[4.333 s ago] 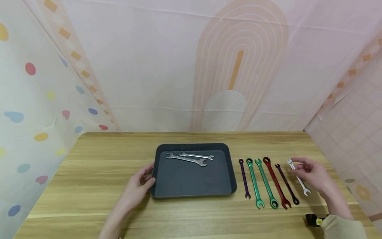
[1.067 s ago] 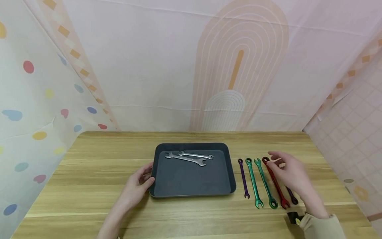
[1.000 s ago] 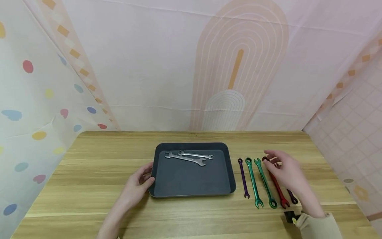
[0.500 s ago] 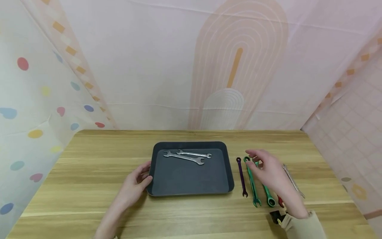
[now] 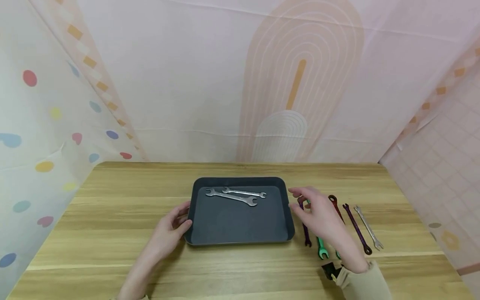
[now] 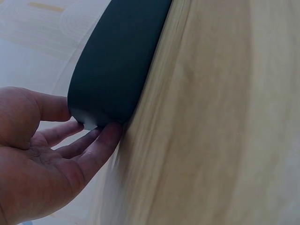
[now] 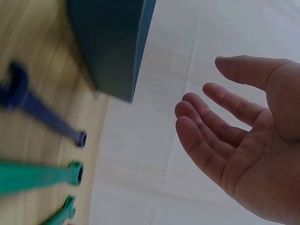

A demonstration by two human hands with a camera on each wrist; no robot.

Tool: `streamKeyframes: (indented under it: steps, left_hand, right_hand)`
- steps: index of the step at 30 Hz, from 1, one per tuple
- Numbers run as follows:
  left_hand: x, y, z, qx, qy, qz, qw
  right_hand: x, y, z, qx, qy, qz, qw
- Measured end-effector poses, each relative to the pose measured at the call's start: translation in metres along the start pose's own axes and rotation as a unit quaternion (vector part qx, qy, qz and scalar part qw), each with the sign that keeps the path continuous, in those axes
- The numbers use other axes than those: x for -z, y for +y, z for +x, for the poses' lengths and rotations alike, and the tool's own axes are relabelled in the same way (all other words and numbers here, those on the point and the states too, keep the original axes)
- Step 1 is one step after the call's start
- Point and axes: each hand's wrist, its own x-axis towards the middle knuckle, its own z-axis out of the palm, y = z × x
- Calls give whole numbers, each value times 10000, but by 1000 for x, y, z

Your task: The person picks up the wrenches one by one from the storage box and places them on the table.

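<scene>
My left hand [image 5: 168, 233] holds the dark grey tray [image 5: 240, 223] by its left side; in the left wrist view its thumb and fingertips touch the tray wall [image 6: 112, 65]. Two silver open-end wrenches [image 5: 240, 200] lie near the tray's far side, close together. Over the purple wrench [image 5: 306, 235] hovers my right hand [image 5: 316, 212], beside the tray's right rim, fingers loosely bent and holding nothing. Below that hand and forearm lie a green wrench [image 5: 321, 248], a second green wrench [image 5: 338, 254], mostly hidden, and a red wrench [image 5: 333, 202], partly covered.
Farther right, a dark purple wrench [image 5: 356, 227] and a silver wrench [image 5: 369, 228] lie side by side on the wooden table [image 5: 131, 200]. A patterned cloth [image 5: 195, 83] hangs behind the table. A black device [image 5: 330, 271] sits at my right wrist.
My right hand has let go of the silver wrench at the far right and moved left above the row to the tray's right side. My left hand keeps its hold on the tray.
</scene>
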Motion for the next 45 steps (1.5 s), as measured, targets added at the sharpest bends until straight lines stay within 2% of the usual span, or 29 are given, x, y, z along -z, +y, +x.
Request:
streamKeyframes:
  steps: [10, 16, 23, 28, 34, 45]
  left_hand:
    - [-3, 4, -1, 75, 4, -65, 10000]
    - [-10, 3, 2, -37, -38, -208, 9998]
    - [-13, 3, 6, -13, -45, -231, 9997]
    - [-12, 1, 8, -52, 7, -269, 9996]
    - [-11, -1, 8, -72, 60, -246, 9997]
    - [-14, -3, 11, -59, 67, -240, 9997]
  right_hand:
    - [-22, -27, 8, 295, -298, 90, 9991]
    - [-28, -45, 18, 517, -456, 305, 9972]
    - [-37, -60, 40, 831, -791, 420, 9925]
    - [-45, -68, 64, 776, -1288, 403, 9878]
    - [-57, -71, 93, 609, -1841, 355, 9804]
    - [-85, -53, 132, 642, -2313, 528, 9693]
